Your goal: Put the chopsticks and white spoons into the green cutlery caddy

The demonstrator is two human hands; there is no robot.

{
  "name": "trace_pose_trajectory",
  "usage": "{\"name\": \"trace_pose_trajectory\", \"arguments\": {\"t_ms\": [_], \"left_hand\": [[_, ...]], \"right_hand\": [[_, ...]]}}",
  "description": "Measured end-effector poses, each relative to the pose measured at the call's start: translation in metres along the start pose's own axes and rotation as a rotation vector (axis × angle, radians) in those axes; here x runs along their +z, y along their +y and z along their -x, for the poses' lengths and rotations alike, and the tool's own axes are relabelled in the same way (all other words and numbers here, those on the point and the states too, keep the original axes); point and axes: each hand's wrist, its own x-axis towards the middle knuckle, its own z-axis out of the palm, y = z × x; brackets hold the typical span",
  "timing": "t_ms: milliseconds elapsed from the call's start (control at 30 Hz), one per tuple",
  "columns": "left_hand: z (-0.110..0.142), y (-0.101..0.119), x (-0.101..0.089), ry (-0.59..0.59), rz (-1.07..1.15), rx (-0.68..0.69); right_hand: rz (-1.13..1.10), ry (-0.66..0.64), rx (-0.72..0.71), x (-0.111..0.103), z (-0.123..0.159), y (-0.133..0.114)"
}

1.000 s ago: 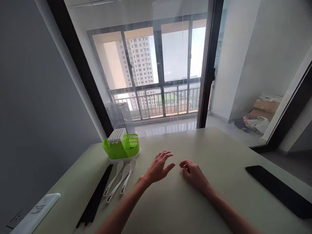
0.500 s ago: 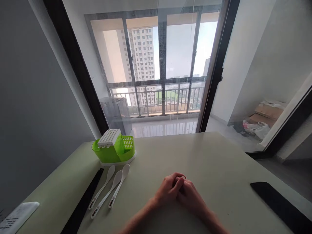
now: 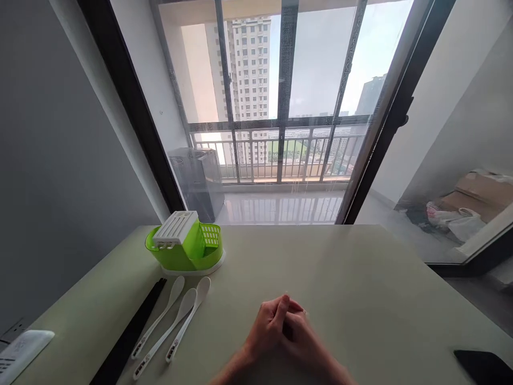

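Three white spoons (image 3: 186, 303) lie left of my hands, beside the black chopsticks (image 3: 132, 331) and just in front of the green utensil caddy (image 3: 176, 261). My left hand (image 3: 266, 324) and right hand (image 3: 300, 332), apart a second ago, are now clasped together, fingers folded. Ahead, I see worktop (image 3: 312, 259) stretching to its far edge, near the glass door's dark frame (image 3: 363, 184).

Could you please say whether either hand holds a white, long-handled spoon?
No, the left hand and right hand are clasped together, and all three spoons lie on the pale green tabletop.
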Motion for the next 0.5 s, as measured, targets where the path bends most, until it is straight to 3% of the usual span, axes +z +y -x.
{"name": "trace_pose_trajectory", "arguments": {"t_ms": [367, 500], "left_hand": [[0.008, 0.012, 0.005, -0.037, -0.08, 0.006], [0.009, 0.013, 0.004, -0.044, -0.076, -0.011]], "right_hand": [[0.007, -0.021, -0.002, 0.002, 0.015, 0.004], [-0.008, 0.031, -0.032, 0.009, 0.015, 0.007]]}}
